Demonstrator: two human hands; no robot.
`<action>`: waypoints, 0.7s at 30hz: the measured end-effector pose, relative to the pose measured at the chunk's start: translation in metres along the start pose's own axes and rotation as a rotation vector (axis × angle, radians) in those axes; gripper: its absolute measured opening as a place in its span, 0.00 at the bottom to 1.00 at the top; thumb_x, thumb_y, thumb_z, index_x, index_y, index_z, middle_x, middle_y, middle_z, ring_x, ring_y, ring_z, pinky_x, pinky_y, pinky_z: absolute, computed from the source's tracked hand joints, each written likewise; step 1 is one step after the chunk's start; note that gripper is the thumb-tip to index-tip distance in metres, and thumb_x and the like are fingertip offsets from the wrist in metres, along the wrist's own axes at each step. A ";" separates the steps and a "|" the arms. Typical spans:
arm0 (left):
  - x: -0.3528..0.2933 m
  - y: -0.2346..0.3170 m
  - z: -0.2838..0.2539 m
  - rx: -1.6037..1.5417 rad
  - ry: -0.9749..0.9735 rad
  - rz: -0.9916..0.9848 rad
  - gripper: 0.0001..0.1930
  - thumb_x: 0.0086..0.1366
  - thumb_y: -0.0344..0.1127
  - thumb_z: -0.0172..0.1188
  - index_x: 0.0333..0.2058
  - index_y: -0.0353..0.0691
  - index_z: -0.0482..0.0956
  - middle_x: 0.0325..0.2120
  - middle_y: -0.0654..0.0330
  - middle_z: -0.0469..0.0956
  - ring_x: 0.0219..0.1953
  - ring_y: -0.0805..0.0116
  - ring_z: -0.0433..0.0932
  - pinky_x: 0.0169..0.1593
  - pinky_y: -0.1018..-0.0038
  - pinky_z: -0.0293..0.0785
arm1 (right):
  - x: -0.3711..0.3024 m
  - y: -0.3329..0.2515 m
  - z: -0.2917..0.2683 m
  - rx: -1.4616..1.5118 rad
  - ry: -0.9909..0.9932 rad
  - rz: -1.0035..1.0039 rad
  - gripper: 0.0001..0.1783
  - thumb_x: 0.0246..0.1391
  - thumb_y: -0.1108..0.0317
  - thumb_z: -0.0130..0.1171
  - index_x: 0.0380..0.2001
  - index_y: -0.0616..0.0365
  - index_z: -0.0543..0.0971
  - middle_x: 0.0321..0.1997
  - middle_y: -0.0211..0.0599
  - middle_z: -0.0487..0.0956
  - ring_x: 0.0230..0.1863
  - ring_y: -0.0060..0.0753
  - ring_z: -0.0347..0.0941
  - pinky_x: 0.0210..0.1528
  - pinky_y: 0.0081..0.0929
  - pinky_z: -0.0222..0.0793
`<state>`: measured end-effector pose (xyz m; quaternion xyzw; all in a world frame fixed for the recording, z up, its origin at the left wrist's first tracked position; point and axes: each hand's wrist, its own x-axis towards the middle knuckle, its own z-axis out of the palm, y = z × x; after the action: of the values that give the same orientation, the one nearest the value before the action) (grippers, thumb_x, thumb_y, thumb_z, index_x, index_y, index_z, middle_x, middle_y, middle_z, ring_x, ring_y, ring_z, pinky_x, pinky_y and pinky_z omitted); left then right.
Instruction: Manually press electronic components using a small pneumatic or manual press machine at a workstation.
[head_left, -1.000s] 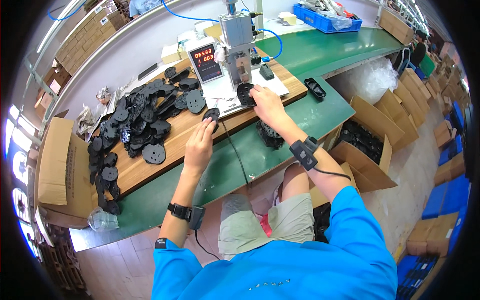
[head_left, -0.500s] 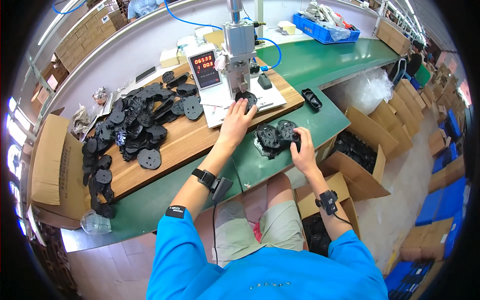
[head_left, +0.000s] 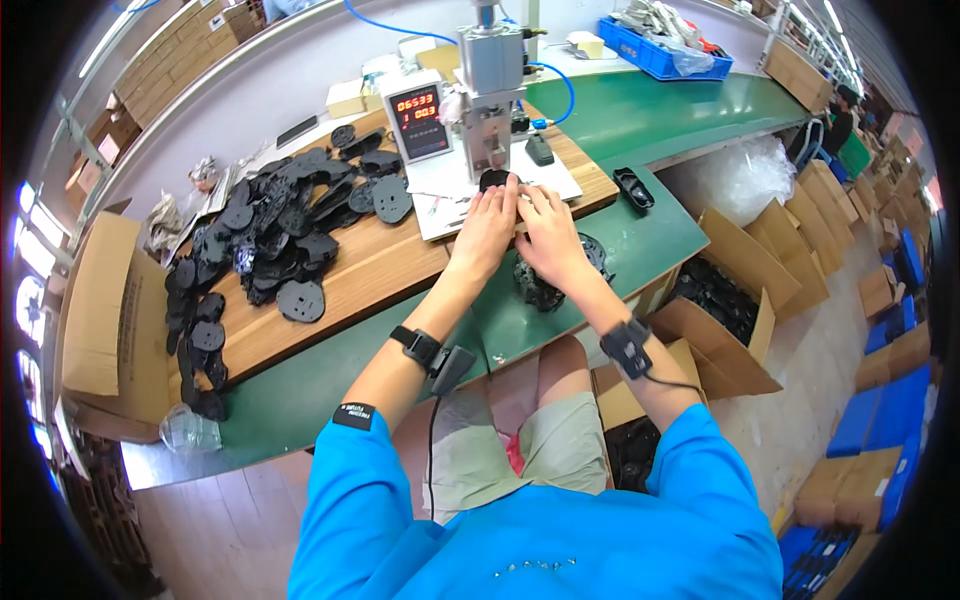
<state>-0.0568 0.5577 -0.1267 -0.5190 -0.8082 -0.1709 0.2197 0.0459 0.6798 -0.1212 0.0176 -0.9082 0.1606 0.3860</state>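
Note:
Both my hands are together at the front of a bench press [head_left: 488,130], on its white base [head_left: 430,208]. My left hand [head_left: 485,228] and my right hand [head_left: 548,230] hold a black plastic part [head_left: 494,179] under the press head. The fingers are closed over its near edge and hide most of it. Right behind my right wrist, more rounded black plastic parts [head_left: 540,288] lie on the green tabletop, partly covered by that hand.
A heap of flat black parts [head_left: 290,215] covers the wooden board at left. Beside the press stands a counter with a red display [head_left: 418,118]. A dark hollow piece [head_left: 633,188] lies at right. Open cartons [head_left: 735,300] of black parts flank the table.
My right hand has left the black parts on the green tabletop and moved up and left to the press, beside my left hand. The view has shifted slightly.

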 end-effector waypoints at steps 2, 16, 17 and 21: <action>0.010 0.004 0.001 -0.040 -0.106 -0.049 0.39 0.64 0.26 0.60 0.71 0.25 0.52 0.56 0.39 0.77 0.64 0.47 0.74 0.70 0.55 0.68 | 0.010 0.020 0.023 -0.183 -0.080 -0.003 0.19 0.47 0.75 0.64 0.45 0.63 0.78 0.50 0.47 0.78 0.57 0.52 0.72 0.58 0.48 0.71; -0.109 0.105 -0.228 -1.700 0.239 0.014 0.29 0.74 0.59 0.51 0.62 0.44 0.76 0.64 0.42 0.68 0.64 0.47 0.68 0.59 0.45 0.74 | 0.025 0.000 0.018 -0.115 -0.152 0.117 0.18 0.41 0.79 0.68 0.40 0.57 0.82 0.43 0.38 0.81 0.49 0.48 0.78 0.51 0.44 0.77; -0.118 0.125 -0.256 -1.828 0.226 -0.023 0.32 0.73 0.67 0.50 0.64 0.53 0.76 0.67 0.41 0.62 0.67 0.47 0.64 0.59 0.41 0.73 | 0.025 0.004 0.018 -0.130 -0.143 0.105 0.18 0.41 0.79 0.68 0.39 0.57 0.82 0.42 0.38 0.81 0.48 0.49 0.79 0.51 0.44 0.77; -0.131 0.159 -0.265 -2.180 0.416 0.300 0.29 0.73 0.65 0.50 0.63 0.57 0.75 0.67 0.44 0.60 0.65 0.48 0.65 0.55 0.42 0.76 | 0.026 0.013 0.021 -0.176 -0.152 0.079 0.18 0.40 0.79 0.68 0.39 0.56 0.82 0.41 0.38 0.81 0.48 0.49 0.78 0.51 0.44 0.77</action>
<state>0.1838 0.3882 0.0357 -0.4875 -0.1035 -0.8429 -0.2030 0.0111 0.6886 -0.1201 -0.0398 -0.9455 0.0934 0.3094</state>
